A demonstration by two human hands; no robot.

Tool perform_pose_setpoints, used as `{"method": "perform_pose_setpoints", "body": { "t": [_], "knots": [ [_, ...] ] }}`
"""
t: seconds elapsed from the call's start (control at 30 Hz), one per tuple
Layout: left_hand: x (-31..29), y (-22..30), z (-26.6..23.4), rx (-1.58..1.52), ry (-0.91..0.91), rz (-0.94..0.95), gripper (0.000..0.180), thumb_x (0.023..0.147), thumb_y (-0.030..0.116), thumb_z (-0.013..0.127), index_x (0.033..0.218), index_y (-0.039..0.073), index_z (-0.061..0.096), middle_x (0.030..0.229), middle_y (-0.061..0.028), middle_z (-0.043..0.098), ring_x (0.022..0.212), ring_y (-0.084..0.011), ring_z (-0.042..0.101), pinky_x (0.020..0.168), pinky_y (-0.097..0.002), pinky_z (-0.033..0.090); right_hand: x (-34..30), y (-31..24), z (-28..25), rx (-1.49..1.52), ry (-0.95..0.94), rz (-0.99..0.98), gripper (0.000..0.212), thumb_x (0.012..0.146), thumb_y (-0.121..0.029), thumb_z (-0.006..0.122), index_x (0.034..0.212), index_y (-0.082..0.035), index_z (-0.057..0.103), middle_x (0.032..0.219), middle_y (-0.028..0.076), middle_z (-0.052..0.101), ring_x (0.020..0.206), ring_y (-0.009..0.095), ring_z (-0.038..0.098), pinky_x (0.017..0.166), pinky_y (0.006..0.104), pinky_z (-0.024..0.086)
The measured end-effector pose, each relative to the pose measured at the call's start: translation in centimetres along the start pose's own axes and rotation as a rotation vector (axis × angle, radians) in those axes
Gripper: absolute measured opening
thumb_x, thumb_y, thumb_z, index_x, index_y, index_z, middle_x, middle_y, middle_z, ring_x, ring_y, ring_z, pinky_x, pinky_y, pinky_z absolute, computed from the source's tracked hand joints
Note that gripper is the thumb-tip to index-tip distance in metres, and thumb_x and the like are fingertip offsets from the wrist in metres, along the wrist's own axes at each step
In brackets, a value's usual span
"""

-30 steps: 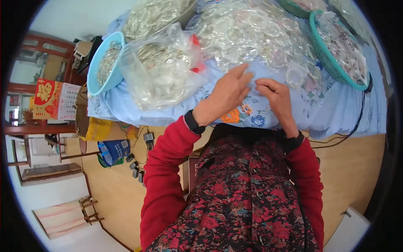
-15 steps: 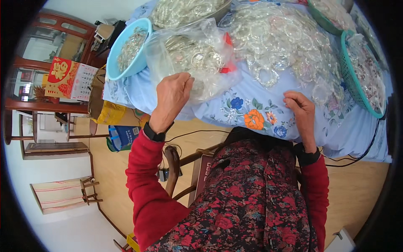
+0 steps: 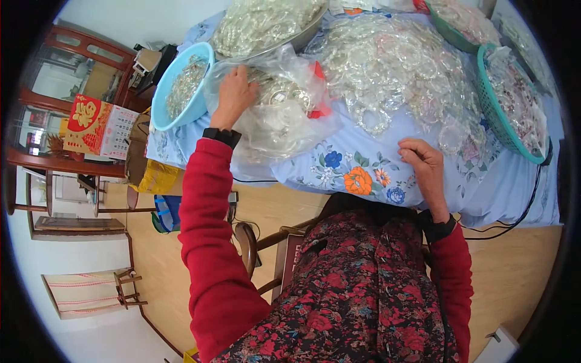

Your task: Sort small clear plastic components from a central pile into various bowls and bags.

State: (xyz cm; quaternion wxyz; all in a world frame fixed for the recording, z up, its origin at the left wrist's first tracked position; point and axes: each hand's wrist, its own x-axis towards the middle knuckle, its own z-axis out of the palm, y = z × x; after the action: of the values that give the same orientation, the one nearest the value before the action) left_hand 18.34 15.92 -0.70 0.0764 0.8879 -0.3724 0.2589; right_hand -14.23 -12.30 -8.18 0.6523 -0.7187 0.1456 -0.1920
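Observation:
My left hand [image 3: 236, 95] is over the left side of a clear plastic bag [image 3: 290, 136], its fingers bent and close together; whatever they hold is hidden. Inside the open bag lie packed bracelets [image 3: 281, 97], ring-shaped and pale. Above the cloth's near edge, my right hand [image 3: 425, 169] is curled, thumb and forefinger together; I cannot make out anything between them. Beyond it spreads a large heap of clear-wrapped bracelets [image 3: 393, 66], silvery and glassy.
A light-blue basin [image 3: 158, 100] with small wrapped pieces stands left of the bag. Behind is a metal bowl [image 3: 302, 39] heaped with more packets. A green basket [image 3: 499, 121] stands at the right. Flowered blue cloth [image 3: 339, 196] covers the table; a black cable [image 3: 532, 199] hangs at its right.
My left hand has moved away from me and slightly left, from the bag's near side to over its left part. The right hand stays nearly in place, still curled.

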Motion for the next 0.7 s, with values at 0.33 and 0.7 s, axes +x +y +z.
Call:
{"method": "perform_pose_setpoints", "body": {
  "t": [0.33, 0.7],
  "knots": [
    [0.5, -2.3, 0.6, 0.303, -0.172, 0.392, 0.016, 0.078, 0.008, 0.050, 0.092, 0.007, 0.058, 0.073, -0.0130, 0.058, 0.068, -0.0279, 0.058, 0.061, -0.0407, 0.044, -0.1, 2.1, -1.2, -0.108, 0.020, -0.162, 0.011, 0.080, -0.004, 0.059, 0.089, 0.001, 0.063, 0.085, 0.005, 0.063, 0.080, 0.013, 0.058, 0.073, 0.0264, 0.047],
    [-4.7, -1.3, -5.8, 0.316, -0.304, 0.316, 0.024, 0.080, 0.002, 0.049, 0.102, 0.001, 0.058, 0.099, -0.0172, 0.061, 0.091, -0.0325, 0.057, 0.079, -0.0424, 0.043, -0.1, 0.9, -0.2, -0.116, 0.108, -0.280, 0.012, 0.075, -0.011, 0.058, 0.081, -0.001, 0.062, 0.076, 0.013, 0.063, 0.072, 0.029, 0.061, 0.066, 0.0358, 0.048]
  ]
}}
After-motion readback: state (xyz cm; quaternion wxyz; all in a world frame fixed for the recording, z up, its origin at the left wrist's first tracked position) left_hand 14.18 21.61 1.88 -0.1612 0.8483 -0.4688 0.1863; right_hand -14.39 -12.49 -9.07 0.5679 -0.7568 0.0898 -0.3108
